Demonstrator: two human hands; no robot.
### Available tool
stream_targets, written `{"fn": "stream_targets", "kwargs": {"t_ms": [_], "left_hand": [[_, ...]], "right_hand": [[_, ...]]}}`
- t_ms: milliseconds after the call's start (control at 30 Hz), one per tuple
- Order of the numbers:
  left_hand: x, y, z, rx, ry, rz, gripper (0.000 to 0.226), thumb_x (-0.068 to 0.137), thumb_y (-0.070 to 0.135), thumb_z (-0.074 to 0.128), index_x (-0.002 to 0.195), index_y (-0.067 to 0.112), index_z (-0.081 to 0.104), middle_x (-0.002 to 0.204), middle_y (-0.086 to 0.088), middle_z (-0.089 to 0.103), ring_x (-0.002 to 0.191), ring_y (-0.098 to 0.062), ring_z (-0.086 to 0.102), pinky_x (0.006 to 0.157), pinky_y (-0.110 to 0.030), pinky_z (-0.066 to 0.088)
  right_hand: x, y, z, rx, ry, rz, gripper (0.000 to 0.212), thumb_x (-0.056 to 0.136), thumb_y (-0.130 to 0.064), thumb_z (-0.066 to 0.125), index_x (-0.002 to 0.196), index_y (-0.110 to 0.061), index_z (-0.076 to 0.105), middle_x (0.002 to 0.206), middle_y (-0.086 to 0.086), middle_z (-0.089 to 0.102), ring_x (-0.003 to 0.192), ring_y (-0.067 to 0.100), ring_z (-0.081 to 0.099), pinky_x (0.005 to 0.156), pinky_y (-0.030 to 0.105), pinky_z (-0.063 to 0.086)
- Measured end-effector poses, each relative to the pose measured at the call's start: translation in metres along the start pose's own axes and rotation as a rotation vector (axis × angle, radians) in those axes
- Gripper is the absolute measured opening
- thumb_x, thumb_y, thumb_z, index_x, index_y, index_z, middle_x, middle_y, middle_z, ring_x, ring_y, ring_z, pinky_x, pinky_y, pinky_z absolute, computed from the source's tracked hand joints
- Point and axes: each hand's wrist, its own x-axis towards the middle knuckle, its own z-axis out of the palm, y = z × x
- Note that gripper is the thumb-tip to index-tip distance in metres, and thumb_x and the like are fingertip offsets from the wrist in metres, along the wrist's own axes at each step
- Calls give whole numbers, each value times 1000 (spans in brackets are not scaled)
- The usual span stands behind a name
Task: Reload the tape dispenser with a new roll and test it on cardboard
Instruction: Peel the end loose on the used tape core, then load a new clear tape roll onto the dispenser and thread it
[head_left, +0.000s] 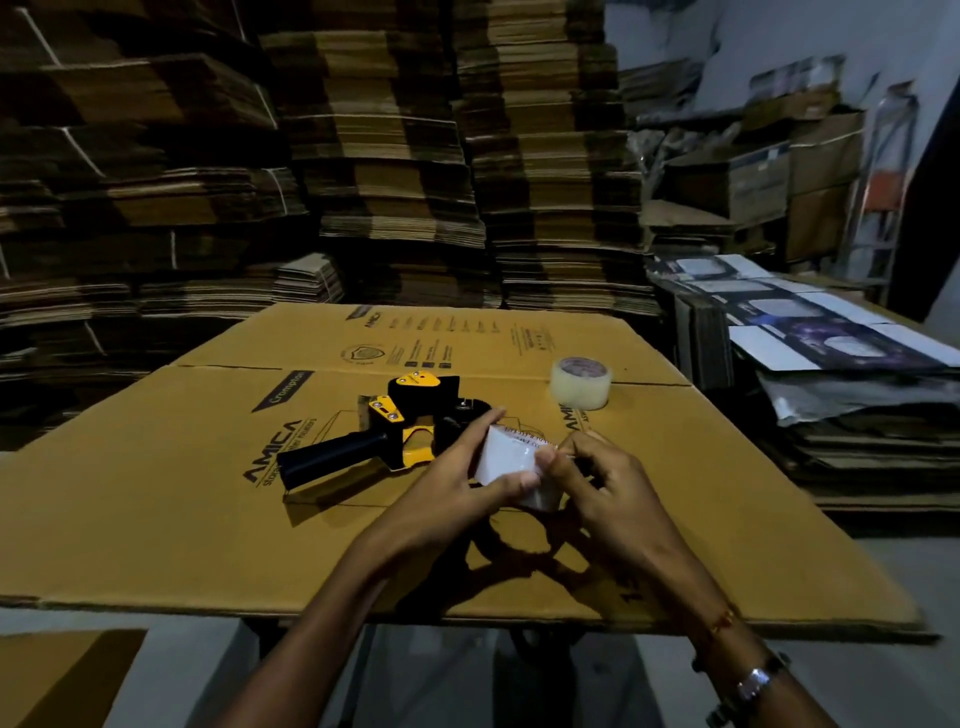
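Both hands on a clear tape roll (511, 462), just above the flattened cardboard box (208, 493).

Left hand (457, 478) wraps it, right hand (597, 483) pinches at its edge. Yellow-black tape dispenser (384, 436) lies just beside, second clear roll (580, 382) sits further back.

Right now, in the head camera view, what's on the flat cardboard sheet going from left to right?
Tape dispenser, lying on its side with the handle pointing left → tape roll held in both hands, left hand and right hand gripping it → second clear tape roll, standing alone farther back on the cardboard sheet.
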Motion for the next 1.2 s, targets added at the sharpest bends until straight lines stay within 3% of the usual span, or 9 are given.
{"fn": "stream_targets", "kwargs": {"t_ms": [133, 200, 300, 467, 667, 800, 900, 1067, 1200], "left_hand": [[24, 4, 17, -115, -51, 4, 76, 72, 44, 82, 137, 48, 42, 137, 2, 47, 116, -15, 58, 88, -33, 59], [40, 5, 27, -29, -14, 30, 79, 68, 41, 87, 133, 51, 44, 137, 5, 47, 117, -14, 55, 91, -36, 58], [62, 10, 48, 83, -3, 106, 93, 65, 37, 90, 138, 52, 36, 141, 8, 46, 120, -12, 56, 93, -28, 56], [89, 8, 71, 202, -150, 128, 110, 68, 38, 87, 154, 36, 18, 156, 3, 38, 138, -12, 42, 112, -38, 42], [115, 0, 86, 554, -206, 158, 110, 71, 37, 83, 156, 21, 15, 152, -5, 43, 134, -19, 47, 107, -38, 46], [126, -9, 94, 651, -253, 144, 105, 79, 34, 78, 156, 21, 7, 149, -11, 46, 129, -26, 51, 103, -44, 47], [130, -15, 96, 530, -273, 92, 95, 88, 22, 72, 157, 19, 7, 149, -13, 46, 132, -25, 49, 108, -44, 43], [132, -27, 101, 337, -21, 44, 52, 95, 7, 58, 144, 10, 45, 139, -6, 57, 128, -19, 54, 102, -29, 46], [134, -30, 93, 167, 255, -6, 24, 97, 1, 47, 106, 12, 66, 101, -9, 70, 87, -17, 67, 73, -27, 56]], "right_hand": [[6, 6, -31, -124, 18, -10, 39, 91, -59, 55, 83, -21, 61, 89, -3, 57, 83, 14, 61, 69, 40, 55], [8, 14, -48, -128, -20, 43, 37, 87, -59, 60, 104, -27, 64, 107, -8, 62, 96, 8, 64, 76, 31, 58], [10, 25, -68, -154, -65, 58, 61, 82, -60, 67, 135, -35, 50, 129, -11, 61, 110, 0, 62, 89, 28, 57], [15, 35, -95, -214, -68, 81, 72, 78, -48, 76, 140, -35, 42, 118, -29, 52, 99, -16, 58, 77, 9, 52], [18, 61, -109, -413, -94, 62, 82, 73, -58, 76, 143, -33, 39, 140, -8, 49, 117, 11, 55, 94, 38, 54], [21, 72, -115, -399, -115, 80, 79, 75, -50, 78, 141, -31, 40, 138, -5, 53, 113, 12, 59, 91, 37, 56], [27, 79, -120, -380, -115, 127, 77, 79, -39, 79, 144, -30, 37, 142, -1, 51, 114, 13, 58, 91, 33, 57], [30, 83, -124, -346, -131, 150, 80, 82, -38, 77, 148, -26, 34, 149, 1, 44, 126, 15, 51, 100, 32, 51], [47, 80, -127, -338, -60, 165, 70, 86, -51, 68, 146, -27, 39, 143, -3, 48, 121, 13, 51, 88, 25, 46]]}}
